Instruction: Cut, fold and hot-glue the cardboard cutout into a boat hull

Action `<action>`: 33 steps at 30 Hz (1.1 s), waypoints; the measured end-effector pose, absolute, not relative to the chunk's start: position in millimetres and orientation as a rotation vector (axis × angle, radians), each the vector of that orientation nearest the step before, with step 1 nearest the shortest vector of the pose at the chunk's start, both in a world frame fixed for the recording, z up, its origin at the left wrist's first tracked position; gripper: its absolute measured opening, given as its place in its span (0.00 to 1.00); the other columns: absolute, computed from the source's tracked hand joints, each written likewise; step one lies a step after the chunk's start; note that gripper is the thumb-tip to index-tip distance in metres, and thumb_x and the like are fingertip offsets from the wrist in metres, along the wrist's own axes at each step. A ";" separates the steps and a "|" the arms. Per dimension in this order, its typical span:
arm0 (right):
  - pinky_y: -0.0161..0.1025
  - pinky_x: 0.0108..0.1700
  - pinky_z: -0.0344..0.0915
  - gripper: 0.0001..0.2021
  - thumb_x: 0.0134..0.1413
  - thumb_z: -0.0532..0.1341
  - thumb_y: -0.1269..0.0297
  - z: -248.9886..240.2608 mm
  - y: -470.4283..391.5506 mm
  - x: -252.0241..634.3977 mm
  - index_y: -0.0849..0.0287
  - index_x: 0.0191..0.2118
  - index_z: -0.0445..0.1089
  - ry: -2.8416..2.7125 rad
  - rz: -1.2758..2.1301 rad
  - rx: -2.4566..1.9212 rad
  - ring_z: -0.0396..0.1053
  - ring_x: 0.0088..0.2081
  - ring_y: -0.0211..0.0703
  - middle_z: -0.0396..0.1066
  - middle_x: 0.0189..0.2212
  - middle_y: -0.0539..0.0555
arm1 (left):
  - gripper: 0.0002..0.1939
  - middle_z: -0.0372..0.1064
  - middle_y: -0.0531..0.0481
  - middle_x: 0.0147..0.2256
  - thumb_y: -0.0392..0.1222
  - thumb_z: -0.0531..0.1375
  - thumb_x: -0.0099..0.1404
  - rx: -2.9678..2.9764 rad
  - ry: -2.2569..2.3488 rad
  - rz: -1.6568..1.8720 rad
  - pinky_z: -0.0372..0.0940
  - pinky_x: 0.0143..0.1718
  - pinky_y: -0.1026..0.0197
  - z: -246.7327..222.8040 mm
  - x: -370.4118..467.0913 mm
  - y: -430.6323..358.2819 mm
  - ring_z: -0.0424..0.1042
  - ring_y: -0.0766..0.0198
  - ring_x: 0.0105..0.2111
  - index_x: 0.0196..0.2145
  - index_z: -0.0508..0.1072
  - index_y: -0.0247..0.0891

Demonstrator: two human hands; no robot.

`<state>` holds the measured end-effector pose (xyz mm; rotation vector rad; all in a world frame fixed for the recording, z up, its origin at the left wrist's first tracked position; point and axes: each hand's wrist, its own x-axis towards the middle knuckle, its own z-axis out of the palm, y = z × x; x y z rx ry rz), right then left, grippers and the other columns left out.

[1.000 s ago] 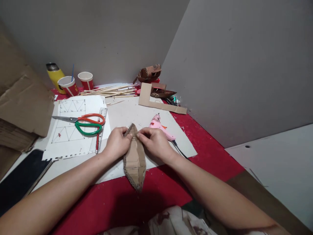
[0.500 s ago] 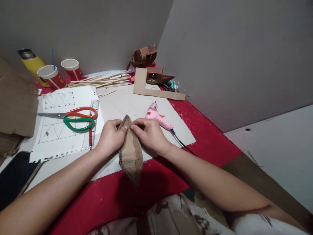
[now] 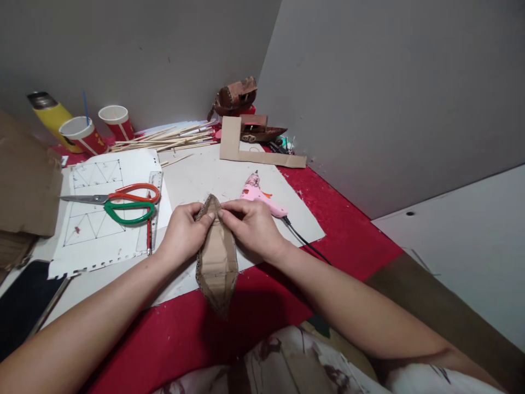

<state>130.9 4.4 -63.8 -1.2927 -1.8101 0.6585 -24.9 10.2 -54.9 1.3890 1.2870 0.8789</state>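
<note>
A boat-shaped cardboard piece (image 3: 216,251), pointed at both ends with raised sides, is held between my two hands near its far tip. My left hand (image 3: 187,230) pinches its left edge, thumb inside. On the right edge, my right hand (image 3: 251,224) pinches the wall with thumb and forefinger. Just beyond my right hand lies a pink glue gun (image 3: 262,198) with a black cord. Scissors (image 3: 131,203) with one orange and one green handle rest on a sheet with drawn triangles (image 3: 92,241), beside a clear ruler and a red pencil (image 3: 149,230).
An L-shaped cardboard strip (image 3: 262,157) and two brown model boats (image 3: 262,131) stand at the back. Thin wooden sticks (image 3: 164,141), two paper cups (image 3: 117,123) and a yellow bottle (image 3: 53,117) are at the back left. A cardboard box (image 3: 27,180) and dark flat object (image 3: 24,301) are left.
The view has shifted slightly. The near end of the cardboard piece has swung a little to the left, and both hands keep their pinch near its far tip.
</note>
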 end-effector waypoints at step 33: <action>0.34 0.29 0.57 0.12 0.58 0.58 0.61 -39.3 4.4 147.3 0.62 0.28 0.72 -1.852 0.900 -1.388 0.63 0.25 0.37 0.69 0.22 0.49 | 0.07 0.73 0.48 0.27 0.39 0.60 0.55 1.238 1.249 0.873 0.61 0.27 0.63 -55.3 -25.2 10.5 0.68 0.64 0.25 0.30 0.75 0.34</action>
